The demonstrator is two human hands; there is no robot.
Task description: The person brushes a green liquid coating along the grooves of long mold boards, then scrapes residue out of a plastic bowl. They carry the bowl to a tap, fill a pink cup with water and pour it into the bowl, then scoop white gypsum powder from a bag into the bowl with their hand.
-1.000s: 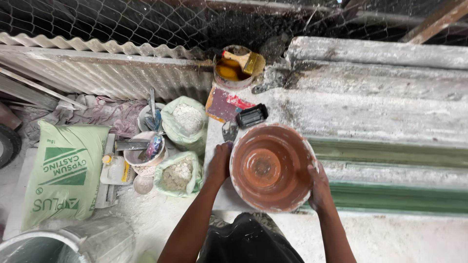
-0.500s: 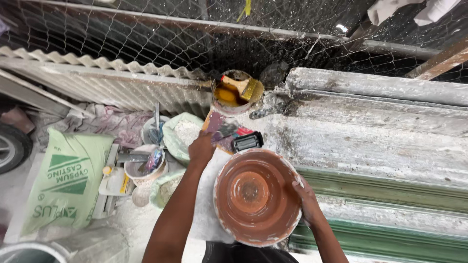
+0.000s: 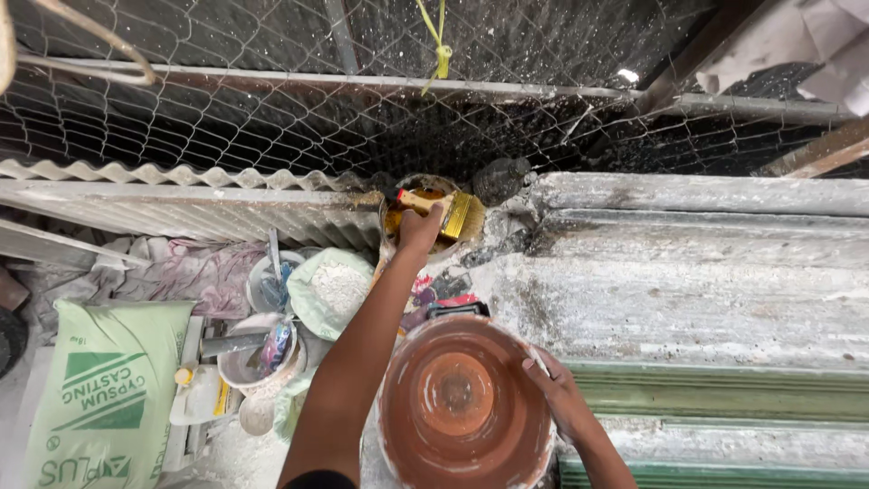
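Two hands busy: left hand (image 3: 419, 228) fingers curled round brush (image 3: 441, 210) handle over the tin (image 3: 430, 217); right hand (image 3: 559, 391) fingers spread on terracotta bowl (image 3: 463, 406) rim, wire fence (image 3: 362, 127) just beyond

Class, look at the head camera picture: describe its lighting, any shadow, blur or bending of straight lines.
Head view: soft, even daylight, no hard shadows; the space behind the wire mesh is dark. Bright glare top right. The left hand at the brush and the right hand on the terracotta pot look fairly sharp. Wide lens: the corrugated sheet bows slightly near the edges.
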